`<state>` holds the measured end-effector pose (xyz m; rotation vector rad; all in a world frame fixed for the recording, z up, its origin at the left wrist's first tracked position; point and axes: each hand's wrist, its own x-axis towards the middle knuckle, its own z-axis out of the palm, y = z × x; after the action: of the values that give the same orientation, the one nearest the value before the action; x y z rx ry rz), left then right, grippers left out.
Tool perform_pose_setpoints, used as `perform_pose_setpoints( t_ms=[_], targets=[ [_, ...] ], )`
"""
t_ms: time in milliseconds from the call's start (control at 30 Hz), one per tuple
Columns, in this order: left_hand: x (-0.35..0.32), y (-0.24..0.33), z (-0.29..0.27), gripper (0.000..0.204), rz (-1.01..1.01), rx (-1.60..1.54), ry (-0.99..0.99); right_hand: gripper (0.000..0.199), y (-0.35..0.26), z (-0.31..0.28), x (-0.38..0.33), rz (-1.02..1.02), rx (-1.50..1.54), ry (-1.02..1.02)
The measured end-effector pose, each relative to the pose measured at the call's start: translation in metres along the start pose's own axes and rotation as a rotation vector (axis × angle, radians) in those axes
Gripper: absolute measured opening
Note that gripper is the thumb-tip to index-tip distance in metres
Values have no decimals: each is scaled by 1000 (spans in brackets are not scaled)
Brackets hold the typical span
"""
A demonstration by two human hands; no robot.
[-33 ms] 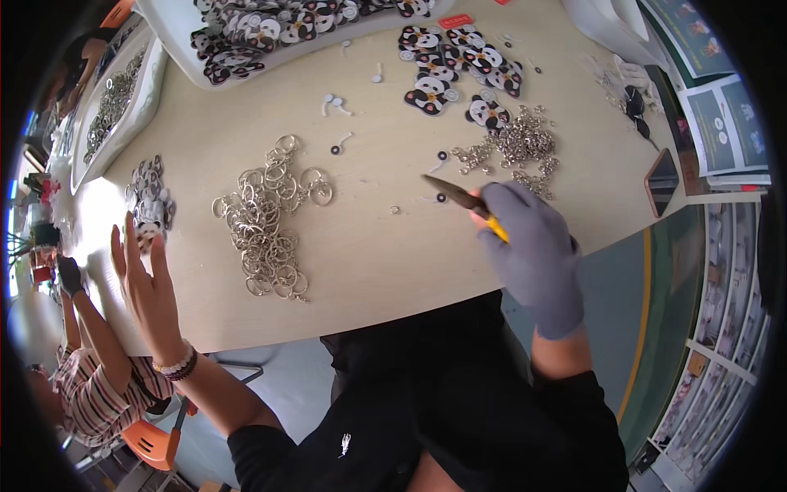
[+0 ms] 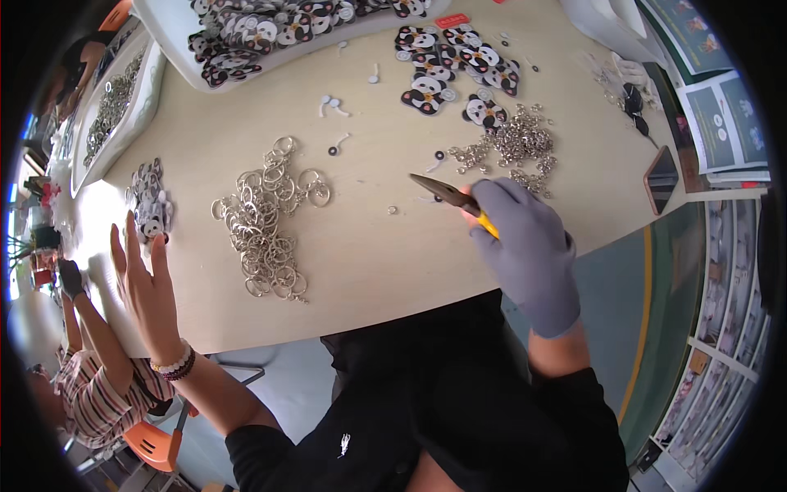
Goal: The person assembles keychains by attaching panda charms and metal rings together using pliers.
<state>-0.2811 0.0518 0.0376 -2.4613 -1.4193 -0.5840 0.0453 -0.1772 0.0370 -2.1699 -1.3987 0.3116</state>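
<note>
My right hand (image 2: 525,246), in a grey glove, grips pliers (image 2: 447,193) with yellow handles; their dark tips point left over the pale tabletop (image 2: 393,262). My bare left hand (image 2: 146,287), with bead bracelets at the wrist, lies flat with fingers spread near the table's left edge and holds nothing. Between the hands sits a heap of silver key rings (image 2: 266,221). A pile of small metal chains (image 2: 512,148) lies just beyond the pliers. Black-and-white panda charms (image 2: 451,66) are spread farther back.
A white tray (image 2: 164,49) full of panda charms stands at the back left, another tray (image 2: 111,107) with metal parts beside it. A small stack of charms (image 2: 150,201) lies by my left hand. A phone (image 2: 660,176) rests at the right edge. Another person (image 2: 90,385) sits lower left.
</note>
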Motion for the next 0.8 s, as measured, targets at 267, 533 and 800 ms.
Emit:
perform_pose_setpoints(
  t_ms=[267, 533, 800],
  targets=[
    [71, 137, 15, 38, 361, -364, -170, 18, 28, 0, 26, -65, -283, 81],
    [100, 241, 66, 44, 576, -661, -430, 11, 17, 6, 32, -109, -507, -51],
    [108, 269, 90, 54, 530, -461, -518, 18, 19, -15, 15, -110, -61, 62]
  ],
)
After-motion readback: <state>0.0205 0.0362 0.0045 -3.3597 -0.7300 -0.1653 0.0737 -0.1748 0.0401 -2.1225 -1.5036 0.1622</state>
